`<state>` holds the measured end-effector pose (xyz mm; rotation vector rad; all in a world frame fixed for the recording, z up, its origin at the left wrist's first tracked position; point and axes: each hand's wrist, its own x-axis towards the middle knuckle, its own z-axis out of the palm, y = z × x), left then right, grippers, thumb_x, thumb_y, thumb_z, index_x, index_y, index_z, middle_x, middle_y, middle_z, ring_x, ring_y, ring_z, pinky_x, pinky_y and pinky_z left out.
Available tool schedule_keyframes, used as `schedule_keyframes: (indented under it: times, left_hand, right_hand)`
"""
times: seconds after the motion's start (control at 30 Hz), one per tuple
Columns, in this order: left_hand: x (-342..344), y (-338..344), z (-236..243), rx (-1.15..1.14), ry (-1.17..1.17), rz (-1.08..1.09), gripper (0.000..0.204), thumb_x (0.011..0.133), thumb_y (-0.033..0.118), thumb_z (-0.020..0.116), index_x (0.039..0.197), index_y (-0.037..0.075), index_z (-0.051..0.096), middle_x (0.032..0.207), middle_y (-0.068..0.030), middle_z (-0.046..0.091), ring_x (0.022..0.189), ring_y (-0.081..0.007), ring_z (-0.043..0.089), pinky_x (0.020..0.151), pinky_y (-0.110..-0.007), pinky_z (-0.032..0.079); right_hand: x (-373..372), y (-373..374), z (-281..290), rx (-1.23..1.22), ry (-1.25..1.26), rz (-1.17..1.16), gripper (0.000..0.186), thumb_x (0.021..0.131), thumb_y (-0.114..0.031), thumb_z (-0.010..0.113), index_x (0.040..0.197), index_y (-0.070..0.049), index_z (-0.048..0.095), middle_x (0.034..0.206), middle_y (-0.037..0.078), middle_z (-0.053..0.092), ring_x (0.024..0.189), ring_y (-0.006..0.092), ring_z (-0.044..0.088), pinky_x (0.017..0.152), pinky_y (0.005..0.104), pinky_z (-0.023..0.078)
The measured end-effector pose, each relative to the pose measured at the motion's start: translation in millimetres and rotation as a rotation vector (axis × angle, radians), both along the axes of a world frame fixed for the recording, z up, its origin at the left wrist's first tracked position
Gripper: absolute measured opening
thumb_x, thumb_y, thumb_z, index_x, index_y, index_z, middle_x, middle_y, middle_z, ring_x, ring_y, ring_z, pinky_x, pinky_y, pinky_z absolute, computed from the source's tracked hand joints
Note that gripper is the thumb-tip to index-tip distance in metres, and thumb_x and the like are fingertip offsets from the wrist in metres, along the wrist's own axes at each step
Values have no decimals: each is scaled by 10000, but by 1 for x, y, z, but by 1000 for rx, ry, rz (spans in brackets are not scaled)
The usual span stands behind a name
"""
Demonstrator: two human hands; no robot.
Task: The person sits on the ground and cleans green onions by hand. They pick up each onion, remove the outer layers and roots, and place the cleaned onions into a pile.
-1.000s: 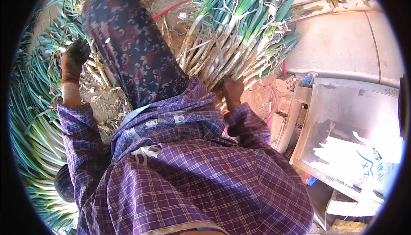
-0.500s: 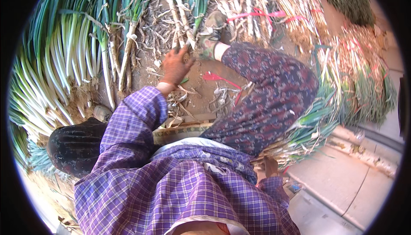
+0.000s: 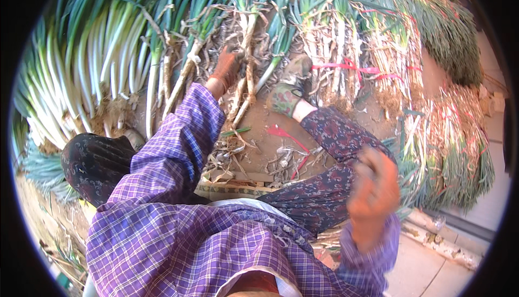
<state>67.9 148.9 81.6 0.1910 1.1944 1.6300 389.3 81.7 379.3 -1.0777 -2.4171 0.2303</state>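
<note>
My left hand [image 3: 226,69] reaches forward among several long green onions beside a small group of green onions [image 3: 249,75] with dry, peeling outer leaves. Its fingertips are lost in the stalks and husks, so its grip is unclear. At the right, my right hand [image 3: 373,191] is raised over my bent knee, smeared by motion. No object can be made out in it. To the left lies a broad row of cleaner green onions [image 3: 116,54] with white shanks and roots toward me.
Bundles of green onions [image 3: 335,54] tied with red ribbon [image 3: 351,69] lie at the far right. A loose red ribbon [image 3: 284,134] and dry husks [image 3: 230,154] litter the ground before me. My camouflage shoe [image 3: 286,97] is planted near the middle. White pole-like lengths [image 3: 443,247] lie lower right.
My left hand has moved forward into the green onions. The right hand has risen from low beside my hip to over my knee. The whole view has shifted.
</note>
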Motion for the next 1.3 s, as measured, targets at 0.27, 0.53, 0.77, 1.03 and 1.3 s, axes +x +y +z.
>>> schedule_keyframes:
  times: [0.27,0.53,0.77,1.03,1.3]
  left_hand:
    - [23,-103,106,-82,127,-217,440,900,138,556,1310,49,424,713,-32,556,456,-91,460,364,-237,352]
    - [52,-188,90,-427,289,-497,134,874,166,593,889,58,515,620,14,483,417,-70,404,342,-239,301]
    - [67,-272,129,-527,854,-591,294,854,119,658,1089,-28,560,851,-23,566,791,-85,498,702,-240,434]
    - [38,-165,96,-416,740,-635,715,860,413,613,1402,51,319,1378,-208,414,1213,-317,471,974,-453,436]
    - [68,-70,78,265,28,-30,172,860,188,632,884,25,582,813,-30,581,680,-118,529,655,-252,473]
  right_hand:
    - [-131,72,-168,-333,96,218,241,885,-250,514,965,-34,585,861,189,620,771,389,595,723,458,482]
    - [-76,154,-366,-2071,433,-176,662,850,-578,551,1312,-116,442,1252,156,511,1042,295,552,792,548,487]
    - [-132,134,-310,-1790,1230,41,527,813,-420,693,1210,-130,503,1103,86,569,990,255,571,793,485,521]
    - [-161,110,-303,-1721,1679,100,401,817,-309,713,1138,-118,568,1034,45,604,960,238,568,874,434,459]
    - [-147,147,-263,-1484,1609,-122,441,887,-437,597,1144,-81,555,1061,97,603,925,281,583,824,471,475]
